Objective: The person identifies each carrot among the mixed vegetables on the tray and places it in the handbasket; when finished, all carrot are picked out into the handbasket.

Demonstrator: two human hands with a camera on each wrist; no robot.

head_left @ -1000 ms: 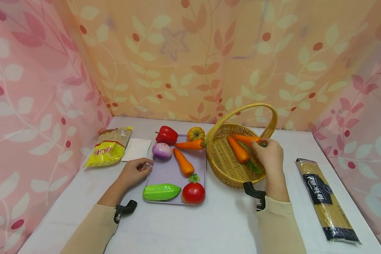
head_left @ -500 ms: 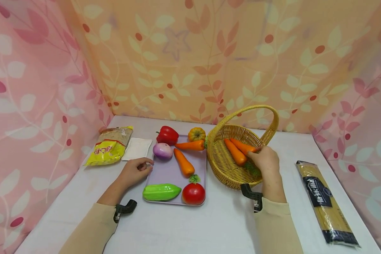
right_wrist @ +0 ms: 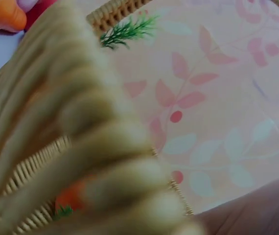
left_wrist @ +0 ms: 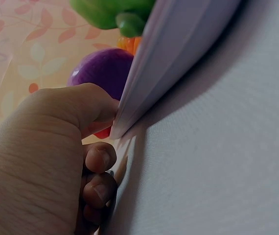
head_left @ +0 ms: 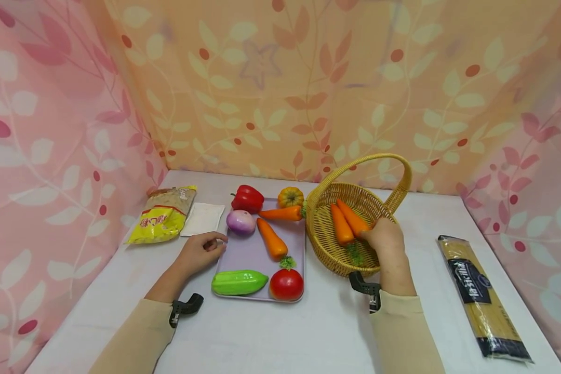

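Observation:
In the head view my right hand [head_left: 384, 243] reaches over the near right rim of the wicker basket [head_left: 320, 249]. Its fingers grip the leafy end of a carrot [head_left: 352, 215]; the greens are hidden behind them. A second carrot [head_left: 341, 226] lies beside it in the basket, its greens toward me. The right wrist view is mostly filled by the blurred basket wall [right_wrist: 95, 127]. My left hand [head_left: 200, 255] rests at the left edge of the lilac tray [head_left: 248, 254], one digit touching the rim in the left wrist view, the other fingers loosely curled around nothing.
On the tray are a red bell pepper [head_left: 248, 199], purple onion [head_left: 241, 222], small pumpkin [head_left: 290, 197], two carrots [head_left: 272, 239], a green vegetable [head_left: 239, 282] and tomato [head_left: 286, 284]. A yellow bag [head_left: 161, 215] and white cloth [head_left: 202, 219] lie left, a pasta pack [head_left: 483, 296] right.
My right hand has moved left and toward me, lowering the carrot beside the other one. That carrot has swung from nearly crosswise to a steeper slant. The left hand stays in place.

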